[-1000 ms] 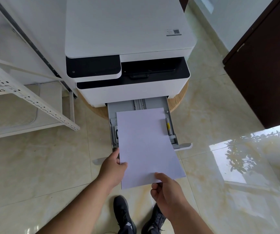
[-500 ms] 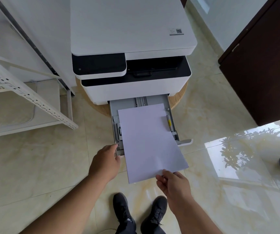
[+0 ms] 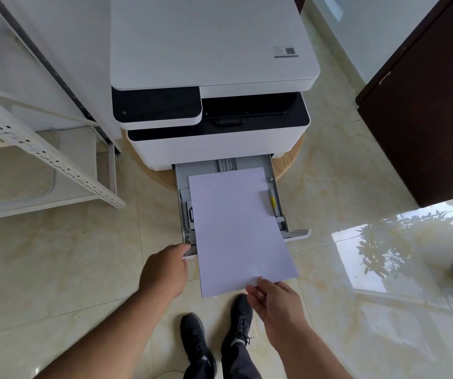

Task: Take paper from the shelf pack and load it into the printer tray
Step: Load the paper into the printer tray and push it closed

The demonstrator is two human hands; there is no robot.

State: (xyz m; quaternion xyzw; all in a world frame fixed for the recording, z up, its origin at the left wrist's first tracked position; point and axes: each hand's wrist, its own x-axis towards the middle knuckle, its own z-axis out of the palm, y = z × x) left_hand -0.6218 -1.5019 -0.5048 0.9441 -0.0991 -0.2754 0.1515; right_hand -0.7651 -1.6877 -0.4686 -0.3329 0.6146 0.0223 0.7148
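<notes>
1. Head view: loading step in hand. Paper (image 3: 236,228) lies skewed over the open printer tray (image 3: 182,181), near end overhanging its front edge.
2. Right hand (image 3: 277,302) pinches the paper's near edge; left hand (image 3: 165,269) rests curled at the tray's front-left corner.
3. Next, judged: square the paper between the guides, then lower it flat.

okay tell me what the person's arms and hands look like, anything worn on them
Both forearms are bare, with no sleeve showing anywhere in the head view. The left hand and right hand wear no gloves, and no watch, ring or wristband is visible. Neither arm carries any marking.
</notes>
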